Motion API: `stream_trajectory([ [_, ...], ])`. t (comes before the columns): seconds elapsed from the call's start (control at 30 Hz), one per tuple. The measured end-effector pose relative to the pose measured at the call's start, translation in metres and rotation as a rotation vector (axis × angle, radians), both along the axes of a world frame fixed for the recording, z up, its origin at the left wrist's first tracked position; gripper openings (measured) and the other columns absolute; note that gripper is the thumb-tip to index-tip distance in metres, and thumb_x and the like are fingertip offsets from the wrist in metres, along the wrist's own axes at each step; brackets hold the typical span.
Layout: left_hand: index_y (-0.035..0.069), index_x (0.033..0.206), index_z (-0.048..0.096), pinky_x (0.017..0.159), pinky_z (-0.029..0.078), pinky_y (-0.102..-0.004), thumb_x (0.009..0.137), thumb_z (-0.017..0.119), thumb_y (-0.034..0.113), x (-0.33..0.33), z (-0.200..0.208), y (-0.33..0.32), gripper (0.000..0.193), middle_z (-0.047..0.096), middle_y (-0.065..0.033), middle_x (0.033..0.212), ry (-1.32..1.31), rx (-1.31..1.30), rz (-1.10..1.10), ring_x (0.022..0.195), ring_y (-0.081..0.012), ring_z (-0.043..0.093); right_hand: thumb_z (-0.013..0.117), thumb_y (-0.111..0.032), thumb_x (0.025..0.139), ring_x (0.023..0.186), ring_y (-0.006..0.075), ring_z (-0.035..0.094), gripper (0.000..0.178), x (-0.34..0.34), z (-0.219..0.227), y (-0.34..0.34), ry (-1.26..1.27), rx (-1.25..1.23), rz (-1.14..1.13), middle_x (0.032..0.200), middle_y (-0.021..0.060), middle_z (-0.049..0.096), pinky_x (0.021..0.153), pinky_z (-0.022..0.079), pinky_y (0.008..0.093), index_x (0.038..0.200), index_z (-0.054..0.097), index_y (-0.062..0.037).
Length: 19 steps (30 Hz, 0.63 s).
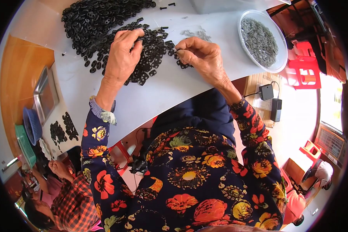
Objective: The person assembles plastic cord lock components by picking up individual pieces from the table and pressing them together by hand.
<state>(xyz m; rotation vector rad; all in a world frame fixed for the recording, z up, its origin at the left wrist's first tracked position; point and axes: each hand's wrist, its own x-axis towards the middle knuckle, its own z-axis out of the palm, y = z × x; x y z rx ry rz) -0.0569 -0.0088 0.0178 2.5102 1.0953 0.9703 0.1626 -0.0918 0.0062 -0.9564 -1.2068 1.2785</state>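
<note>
My left hand point(121, 54) is closed in a pinch above the black parts, with a small black plastic piece point(140, 38) partly showing at its thumb and fingertips. To its right, my right hand point(202, 58) also pinches, and a small pale, clear piece point(176, 48) shows at its fingertips. Under and between the hands spreads a heap of small black plastic pieces point(152, 58) with holes. A bigger mound of oval black pieces point(85, 23) rises behind my left hand. Just beyond my right hand lies a little pile of clear plastic pieces point(197, 34).
A round, clear tub point(281, 58) at the right holds many clear pieces. Translucent bins point(38, 27) stand along the far and left sides. On the left are a metal tray point(46, 94), baskets point(31, 125) and a seated co-worker point(75, 205). Red stools point(305, 71) stand right.
</note>
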Motion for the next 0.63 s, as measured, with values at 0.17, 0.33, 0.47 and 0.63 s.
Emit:
stream_trajectory([
  [0.17,0.003,0.098,0.057,0.068,0.048,-0.0281,0.081,0.063,-0.001,0.011,0.014,-0.013,0.017,0.061,-0.0067,0.081,-0.156,-0.32,0.08,0.067,-0.0157,0.057,0.061,-0.004,0.088,0.072,0.0046,0.056,0.014,0.002,-0.001,0.001,-0.026,-0.017,-0.02,0.083,0.0009,0.064,0.067,0.049,0.02,0.1,0.065,0.0033],
  [0.33,0.001,0.096,0.059,0.069,0.048,-0.0259,0.081,0.063,-0.001,0.017,0.014,-0.021,0.015,0.059,-0.0052,0.079,-0.242,-0.426,-0.071,0.071,-0.0124,0.057,0.061,-0.004,0.088,0.072,0.0052,0.057,0.013,0.001,0.002,0.001,-0.009,-0.032,-0.041,0.083,0.0009,0.063,0.068,0.049,0.0204,0.098,0.064,0.0034],
  [0.47,0.001,0.098,0.062,0.066,0.048,-0.0271,0.08,0.061,-0.004,0.028,0.015,-0.025,0.019,0.056,-0.0049,0.078,-0.215,-0.372,-0.114,0.071,-0.0136,0.057,0.06,-0.003,0.088,0.074,0.0069,0.058,0.013,0.003,-0.005,0.004,0.018,0.026,-0.033,0.086,0.0025,0.063,0.07,0.05,0.0219,0.099,0.062,0.004],
  [0.63,0.003,0.104,0.061,0.065,0.048,-0.0278,0.08,0.059,-0.004,0.04,0.017,-0.032,0.025,0.054,-0.005,0.079,-0.207,-0.261,-0.143,0.069,-0.0171,0.056,0.058,-0.005,0.09,0.088,0.0127,0.063,0.013,0.004,-0.005,0.005,0.039,0.005,0.024,0.104,0.0085,0.063,0.077,0.051,0.025,0.1,0.062,0.0031],
])
